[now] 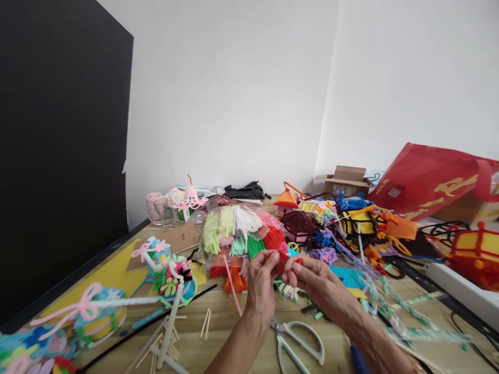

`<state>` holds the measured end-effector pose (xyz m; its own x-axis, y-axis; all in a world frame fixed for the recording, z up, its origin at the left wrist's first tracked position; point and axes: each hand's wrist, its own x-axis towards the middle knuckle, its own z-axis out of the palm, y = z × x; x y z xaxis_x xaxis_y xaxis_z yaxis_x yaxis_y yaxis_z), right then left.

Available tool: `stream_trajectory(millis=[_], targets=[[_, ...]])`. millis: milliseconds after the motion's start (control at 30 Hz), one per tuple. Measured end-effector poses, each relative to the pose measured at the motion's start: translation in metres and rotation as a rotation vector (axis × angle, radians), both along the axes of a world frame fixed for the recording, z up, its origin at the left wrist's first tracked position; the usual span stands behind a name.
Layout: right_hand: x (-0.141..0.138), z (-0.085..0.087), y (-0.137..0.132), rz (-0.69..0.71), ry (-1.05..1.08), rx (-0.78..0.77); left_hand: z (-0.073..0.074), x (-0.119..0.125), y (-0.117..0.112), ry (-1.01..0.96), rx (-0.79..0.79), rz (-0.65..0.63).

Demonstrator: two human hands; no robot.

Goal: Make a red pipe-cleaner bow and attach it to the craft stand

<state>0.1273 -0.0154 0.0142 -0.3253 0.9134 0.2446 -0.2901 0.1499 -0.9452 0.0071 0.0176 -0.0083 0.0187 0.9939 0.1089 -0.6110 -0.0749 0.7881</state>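
Note:
Just above the middle of the table, my left hand (263, 278) pinches a red pipe cleaner (282, 262) between thumb and fingers. My right hand (307, 275) grips the same red piece from the other side, its fingers closed close to the left ones. The piece looks bent or looped, but fingers hide part of it. Below my hands lie scissors (298, 345) with pale grey handles; their blades are mostly hidden behind my left wrist. Behind my hands are bundles of pipe cleaners (245, 223) in several colours, some in clear plastic bags.
Decorated pipe-cleaner lanterns (99, 317) stand at the left beside wooden sticks (206, 323). More coloured craft pieces (358, 223) crowd the right. A red bag (432, 182) leans there near a cardboard box (345, 182). A black panel (62, 156) rises at the left.

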Motion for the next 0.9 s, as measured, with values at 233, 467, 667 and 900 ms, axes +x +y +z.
stream_trajectory(millis=[233, 467, 667, 900], targets=[[0.011, 0.002, 0.002, -0.122, 0.043, 0.006, 0.005, -0.001, -0.005, -0.043, 0.014, -0.061], [0.016, 0.005, -0.001, -0.498, -0.331, 0.216, 0.009, -0.003, -0.006, -0.025, -0.006, -0.061], [0.019, -0.005, 0.007, -0.373, -0.38, 0.257, 0.007, 0.0, -0.007, -0.004, -0.004, -0.165], [0.023, 0.0, 0.006, -0.386, -0.471, 0.303, 0.004, 0.001, -0.004, 0.028, -0.044, -0.168]])
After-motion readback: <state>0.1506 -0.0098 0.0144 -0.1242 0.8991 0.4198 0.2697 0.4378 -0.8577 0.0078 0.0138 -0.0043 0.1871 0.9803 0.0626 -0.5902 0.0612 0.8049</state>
